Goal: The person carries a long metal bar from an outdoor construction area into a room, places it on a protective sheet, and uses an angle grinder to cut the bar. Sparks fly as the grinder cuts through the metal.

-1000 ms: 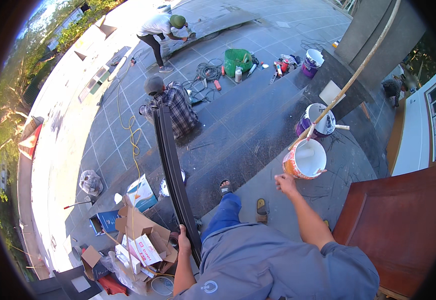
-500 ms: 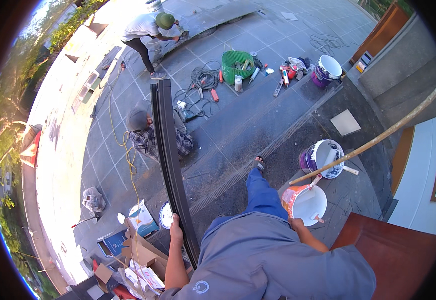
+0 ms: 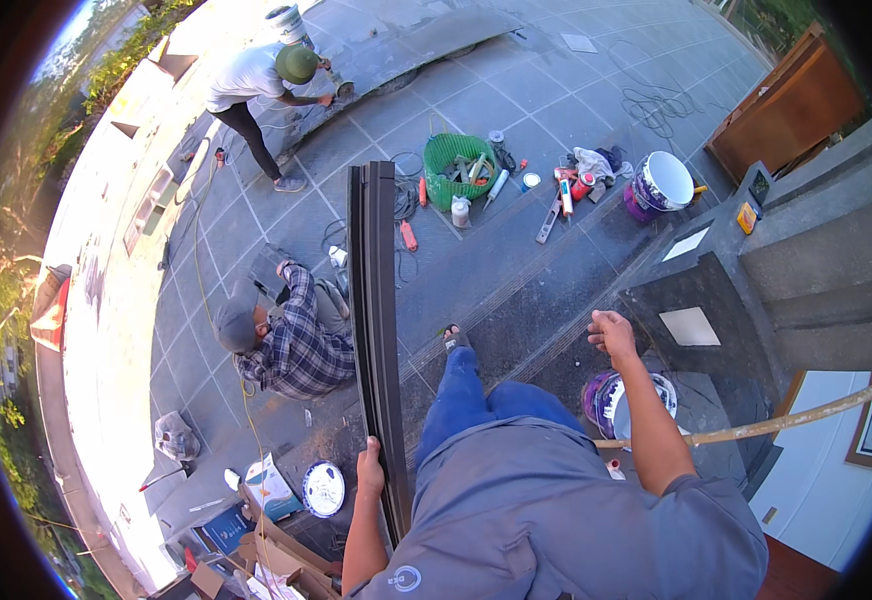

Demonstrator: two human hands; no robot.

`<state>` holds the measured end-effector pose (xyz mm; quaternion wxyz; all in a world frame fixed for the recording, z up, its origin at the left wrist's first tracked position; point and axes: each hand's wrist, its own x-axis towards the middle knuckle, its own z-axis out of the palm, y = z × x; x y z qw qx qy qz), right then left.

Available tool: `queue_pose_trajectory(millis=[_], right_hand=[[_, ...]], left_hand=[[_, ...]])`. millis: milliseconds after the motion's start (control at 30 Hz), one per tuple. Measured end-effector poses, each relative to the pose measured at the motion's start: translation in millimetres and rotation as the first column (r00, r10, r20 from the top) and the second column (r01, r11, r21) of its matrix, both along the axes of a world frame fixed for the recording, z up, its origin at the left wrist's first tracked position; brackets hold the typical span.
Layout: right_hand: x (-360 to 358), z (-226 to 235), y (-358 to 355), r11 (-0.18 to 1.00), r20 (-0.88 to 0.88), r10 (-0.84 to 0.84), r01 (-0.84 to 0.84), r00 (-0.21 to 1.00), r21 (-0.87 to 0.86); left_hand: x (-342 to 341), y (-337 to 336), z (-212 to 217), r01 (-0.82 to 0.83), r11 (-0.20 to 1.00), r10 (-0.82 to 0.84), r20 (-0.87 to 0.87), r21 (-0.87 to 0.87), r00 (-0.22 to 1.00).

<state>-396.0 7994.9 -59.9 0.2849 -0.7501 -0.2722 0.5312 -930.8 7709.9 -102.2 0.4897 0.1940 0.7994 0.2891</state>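
My left hand [image 3: 369,466] is closed around the edge of a long dark metal profile [image 3: 374,300], which stands steeply tilted along my left side. Grooves run down its length, and its lower end is hidden beside my body. My right hand [image 3: 612,334] is raised out in front on the right, loosely curled with the fingers partly apart and nothing visible in it. Below that hand stands a purple-and-white paint bucket [image 3: 593,402], partly covered by my forearm. A long wooden pole [image 3: 786,422] passes behind my right arm.
A person in a plaid shirt [image 3: 306,345] crouches just left of the profile. Farther off, another person [image 3: 256,85] bends over a large slab [image 3: 406,55]. A green basket [image 3: 446,185], a paint bucket [image 3: 646,195], cables and tools lie ahead. Cardboard boxes [image 3: 286,560] sit at lower left.
My right hand has swung up and forward from beside the orange-and-white bucket. My body and the profile have moved forward, and the crouching person now shows more fully left of the profile.
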Motion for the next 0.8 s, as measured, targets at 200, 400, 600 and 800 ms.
queue_pose_trajectory(millis=[200, 400, 600, 800], right_hand=[[-23, -106, 94, 0.989, -0.082, -0.006, -0.006, 0.997, -0.147], [-51, -69, 208, 0.973, -0.111, 0.213, -0.221, 0.971, -0.068], [-54, -33, 349, 0.927, -0.290, 0.370, -0.333, 0.882, 0.172], [-54, -7, 475, 0.785, -0.466, 0.578, -0.302, 0.670, 0.541]], left_hand=[[31, 132, -66, 0.110, 0.992, -0.116, -0.124, -0.054, 0.985], [67, 201, -68, 0.157, 0.986, -0.164, -0.128, -0.060, 0.978], [123, 293, -57, 0.263, 0.950, -0.280, -0.082, -0.170, 0.956], [195, 368, -67, 0.313, 0.920, -0.333, -0.051, -0.238, 0.942]])
